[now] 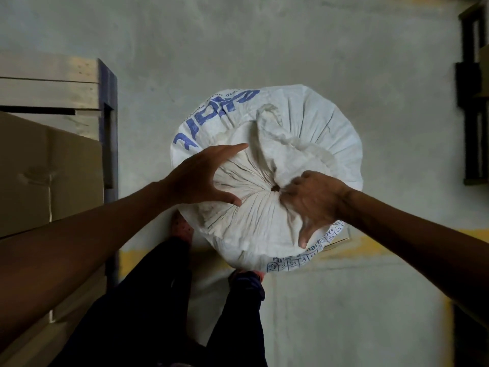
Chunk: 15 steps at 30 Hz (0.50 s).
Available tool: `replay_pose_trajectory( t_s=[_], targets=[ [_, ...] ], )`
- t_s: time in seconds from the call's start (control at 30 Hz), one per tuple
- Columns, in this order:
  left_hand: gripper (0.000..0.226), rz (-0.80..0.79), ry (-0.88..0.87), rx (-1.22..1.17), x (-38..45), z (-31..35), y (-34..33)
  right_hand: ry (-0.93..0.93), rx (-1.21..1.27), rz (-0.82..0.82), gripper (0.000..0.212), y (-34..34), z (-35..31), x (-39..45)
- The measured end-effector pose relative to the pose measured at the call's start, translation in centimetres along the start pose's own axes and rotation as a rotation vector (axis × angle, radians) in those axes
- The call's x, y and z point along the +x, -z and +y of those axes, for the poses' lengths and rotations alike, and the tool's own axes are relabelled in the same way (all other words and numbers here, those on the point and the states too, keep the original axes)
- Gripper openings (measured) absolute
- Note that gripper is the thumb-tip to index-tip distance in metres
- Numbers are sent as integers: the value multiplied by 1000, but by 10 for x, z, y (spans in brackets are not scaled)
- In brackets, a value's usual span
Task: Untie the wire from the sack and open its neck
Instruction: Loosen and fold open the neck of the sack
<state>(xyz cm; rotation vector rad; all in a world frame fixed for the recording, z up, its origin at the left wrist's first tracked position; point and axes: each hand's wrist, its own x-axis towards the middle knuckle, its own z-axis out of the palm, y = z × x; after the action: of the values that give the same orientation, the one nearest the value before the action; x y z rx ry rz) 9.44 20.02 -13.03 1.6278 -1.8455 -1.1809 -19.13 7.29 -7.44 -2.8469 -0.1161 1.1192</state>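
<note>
Right hand pinches sack neck; left hand splayed wide; wire unseen.

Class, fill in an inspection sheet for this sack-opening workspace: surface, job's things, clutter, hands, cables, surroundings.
Surface: grey concrete floor, yellow line by the feet.
Job's things: white sack upright, neck gathered to a small hole; wire not visible.
Clutter: nothing seen.
Hands: left hand spread open on the sack; right hand at the neck, grip unclear.
Cables: nothing seen.
Surroundings: wooden crate and cardboard box left; dark rack right.
</note>
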Motion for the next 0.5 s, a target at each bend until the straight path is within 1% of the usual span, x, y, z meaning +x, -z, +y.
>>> replay_pose_trajectory(
  t_s=[0.07, 0.1, 0.23, 0.3, 0.4, 0.43, 0.5],
  targets=[
    [118, -16, -10, 18, 0, -1, -5, 69, -35, 117, 114, 1, 3, 0],
    [115, -25, -18, 28, 1, -1, -8, 71, -32, 115, 114, 3, 5, -2],
    [105, -61, -52, 56, 5, 0, -25, -3, 94, -6, 108, 7, 11, -6],
    [103, -78, -96, 112, 11, 3, -37, -62, 138, 37, 108, 3, 11, -5],
    [98, -116, -165, 260, 27, 11, -48, -111, 170, 104, 106, -7, 13, -10],
    [97, -131, -201, 335, 33, 14, -50, -124, 160, 89, 107, -11, 14, -15],
    [95, -176, -283, 523, 46, 23, -52, -146, 120, 20, 115, -21, 14, -26]
  ],
)
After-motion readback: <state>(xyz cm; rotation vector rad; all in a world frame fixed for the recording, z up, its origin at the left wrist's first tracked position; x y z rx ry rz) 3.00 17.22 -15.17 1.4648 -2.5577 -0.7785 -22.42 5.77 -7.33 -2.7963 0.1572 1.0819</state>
